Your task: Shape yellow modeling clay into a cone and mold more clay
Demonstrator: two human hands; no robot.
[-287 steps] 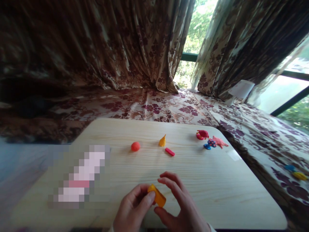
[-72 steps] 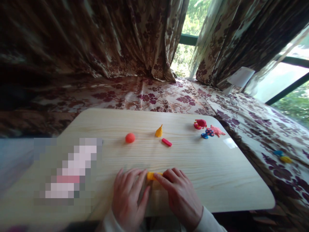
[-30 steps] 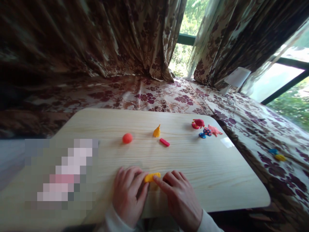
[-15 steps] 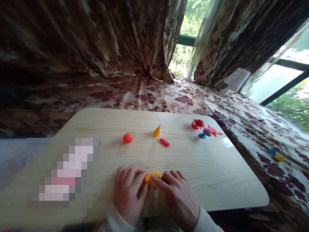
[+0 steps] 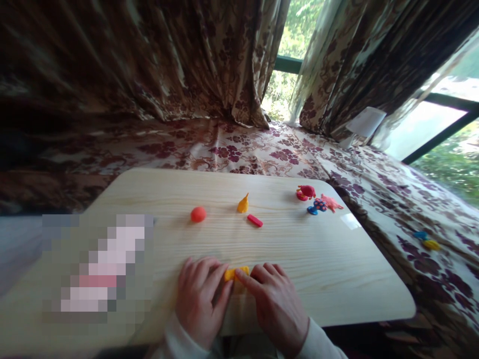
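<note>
A flattened yellow strip of modelling clay [image 5: 242, 270] lies on the table near its front edge, between my two hands. My left hand [image 5: 202, 301] pinches the strip's left end between thumb and forefinger. From the right, the index finger of my right hand [image 5: 279, 304] presses on top of the strip, while its other fingers are curled and its thumb is hidden. Beyond the hands stand a red-orange clay ball [image 5: 198, 214] and a yellow-orange clay drop with a pointed tip [image 5: 243, 204]. A short pink-red clay bar [image 5: 255, 221] lies close to the drop.
At the table's [image 5: 168, 189] far right corner sit a dark pink clay figure [image 5: 307, 192], a blue piece with pink dots [image 5: 318, 205] and a pink figure [image 5: 331, 203]. Blue and yellow pieces [image 5: 431, 244] lie on the floral cloth. A blurred-out patch [image 5: 101, 264] covers the left side.
</note>
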